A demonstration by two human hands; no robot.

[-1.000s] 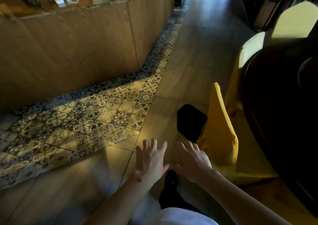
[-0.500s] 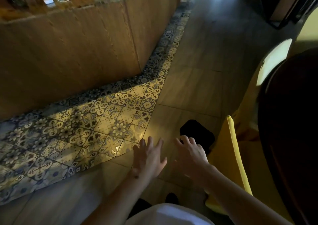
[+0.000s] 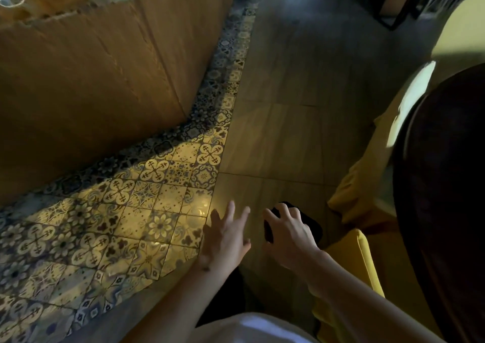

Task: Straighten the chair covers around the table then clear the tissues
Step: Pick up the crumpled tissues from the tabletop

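Two bare hands reach over the floor: the left hand (image 3: 227, 237) spreads its grip wide and empty, the right hand (image 3: 290, 233) beside it likewise holds nothing, fingers loosely fanned. Right of the right grip hang three yellow fabric chair covers (image 3: 358, 261), pressed against one dark round wooden bench (image 3: 443, 185).

Wooden counter (image 3: 110, 62), patterned tile strip (image 3: 147, 203) along its base, wood-look floor (image 3: 286, 111), dark object (image 3: 309, 222) on it

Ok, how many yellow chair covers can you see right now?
3: one beside the right hand at bottom right, one midway along the dark table's edge, one top right. Others may be hidden.
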